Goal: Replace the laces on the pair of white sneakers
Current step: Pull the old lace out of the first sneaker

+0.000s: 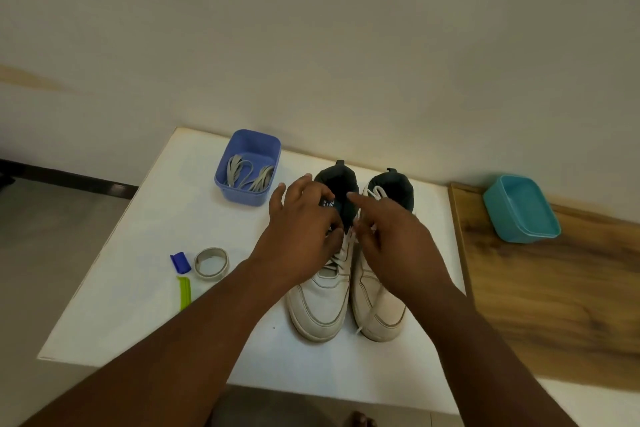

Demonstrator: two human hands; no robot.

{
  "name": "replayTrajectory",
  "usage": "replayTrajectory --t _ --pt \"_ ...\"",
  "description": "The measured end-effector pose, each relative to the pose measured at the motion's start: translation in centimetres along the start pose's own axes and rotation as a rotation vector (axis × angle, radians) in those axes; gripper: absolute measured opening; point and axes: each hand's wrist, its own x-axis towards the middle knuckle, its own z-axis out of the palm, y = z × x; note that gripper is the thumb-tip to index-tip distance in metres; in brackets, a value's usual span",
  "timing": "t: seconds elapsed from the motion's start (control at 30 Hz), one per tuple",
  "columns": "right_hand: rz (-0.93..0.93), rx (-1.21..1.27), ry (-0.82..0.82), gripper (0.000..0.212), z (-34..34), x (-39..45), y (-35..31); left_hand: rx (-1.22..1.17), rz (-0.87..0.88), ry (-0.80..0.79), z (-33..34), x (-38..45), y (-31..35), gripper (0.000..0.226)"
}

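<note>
Two white sneakers with dark collars stand side by side on the white table (145, 288), toes toward me. Both my hands are over the left sneaker (320, 305). My left hand (299, 229) rests on its tongue and lacing, fingertips pinching the white lace (343, 251) near the top eyelets. My right hand (391, 236) meets it at the same spot, thumb and bent fingers on that lace, index finger pointing left. The right sneaker (381, 302) has a loose white lace trailing over its toe. Grey replacement laces (247, 174) lie in a blue tub (247, 166).
A roll of tape (211, 262), a small blue piece (180, 262) and a green clip (184, 292) lie left of the shoes. An empty teal tub (521, 209) sits on a wooden board (554, 288) at the right. The wall runs behind the table.
</note>
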Motion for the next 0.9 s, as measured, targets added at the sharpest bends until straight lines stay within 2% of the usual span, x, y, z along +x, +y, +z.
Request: replayTrajectory --t 0.1,0.27,0.33,0.43,0.53,0.63,0.77,0.83,0.9 --pt "-0.086 -0.174 -0.057 0.037 0.9 0.2 0.3 -0.009 0.000 0.029 -0.2 0.0 -0.3 0.024" --pt "-0.048 -0.180 0.039 0.027 1.2 1.0 0.9 0.142 -0.029 0.105 -1.5 -0.3 -0.7 0.033" --pt "-0.045 -0.180 0.063 0.027 1.5 1.0 1.0 0.123 -0.077 0.080 -1.8 -0.4 -0.7 0.030" --pt "-0.077 -0.135 0.065 0.025 1.7 1.1 1.0 0.051 -0.030 -0.018 -1.4 -0.5 -0.5 0.027" --pt "-0.103 -0.102 0.046 0.024 1.5 1.2 1.2 0.099 -0.024 -0.085 -1.3 -0.3 -0.7 0.024" --pt "-0.110 -0.113 0.032 0.026 1.4 1.4 1.3 0.071 -0.025 0.019 -1.6 -0.1 -0.7 0.019" --pt "-0.025 -0.139 0.013 0.031 1.1 1.9 1.6 -0.024 -0.197 0.362 -2.8 0.1 -1.1 0.020" --pt "-0.006 -0.138 0.022 0.034 1.1 1.8 1.5 -0.052 -0.206 0.344 -2.8 -0.1 -1.5 0.020" --pt "-0.009 -0.126 0.038 0.035 1.2 1.7 1.3 -0.043 -0.117 0.200 -2.3 -0.2 -1.3 0.034"
